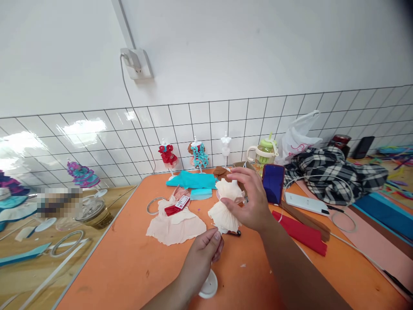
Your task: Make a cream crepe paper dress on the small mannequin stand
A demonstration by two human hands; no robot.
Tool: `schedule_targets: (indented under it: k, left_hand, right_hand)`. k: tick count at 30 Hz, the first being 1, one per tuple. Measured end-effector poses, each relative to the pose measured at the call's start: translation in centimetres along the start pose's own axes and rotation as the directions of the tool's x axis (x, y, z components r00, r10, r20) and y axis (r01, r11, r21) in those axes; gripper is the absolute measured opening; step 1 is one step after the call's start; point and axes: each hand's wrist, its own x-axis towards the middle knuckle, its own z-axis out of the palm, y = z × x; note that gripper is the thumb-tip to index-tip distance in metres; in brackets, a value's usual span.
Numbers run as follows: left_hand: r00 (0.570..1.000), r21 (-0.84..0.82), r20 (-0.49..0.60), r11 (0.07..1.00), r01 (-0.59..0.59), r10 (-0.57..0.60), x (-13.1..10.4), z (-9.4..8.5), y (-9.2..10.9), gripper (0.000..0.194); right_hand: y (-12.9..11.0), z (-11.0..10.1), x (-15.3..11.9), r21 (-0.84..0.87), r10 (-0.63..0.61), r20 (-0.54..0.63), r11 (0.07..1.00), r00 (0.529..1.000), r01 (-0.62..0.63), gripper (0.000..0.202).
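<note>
A small mannequin in a cream crepe-paper dress (225, 217) is held over the orange table (129, 258). My left hand (206, 249) is closed around its stand below the skirt, with the round white base (209, 285) showing beneath. My right hand (248, 200) curves around the dress from the right, thumb at the waist and fingers near the top. To the left lie pale pink crepe paper (177, 230) and a red piece (172, 209) with a white label.
Two dressed mannequins (168, 157) (200, 156) and a bare one (226, 148) stand at the back beside turquoise paper (190, 179). Rightward are a bottle (266, 153), phones (273, 184) (306, 203), red paper (301, 232), a cable and a plaid cloth (335, 174).
</note>
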Motion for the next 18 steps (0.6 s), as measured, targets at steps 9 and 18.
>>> schedule_targets:
  k: [9, 18]
  left_hand:
    - [1.000, 0.145, 0.027, 0.989, -0.003, -0.001, -0.1, -0.2, 0.1, 0.041]
    - [0.999, 0.043, -0.037, 0.999, -0.001, 0.003, 0.2, -0.9, 0.5, 0.036]
  right_hand:
    - [0.2, -0.8, -0.1, -0.166, 0.002, 0.004, 0.986, 1.000, -0.001, 0.019]
    - [0.7, -2.1, 0.4, -0.058, 0.001, 0.133, 0.998, 0.991, 0.006, 0.017]
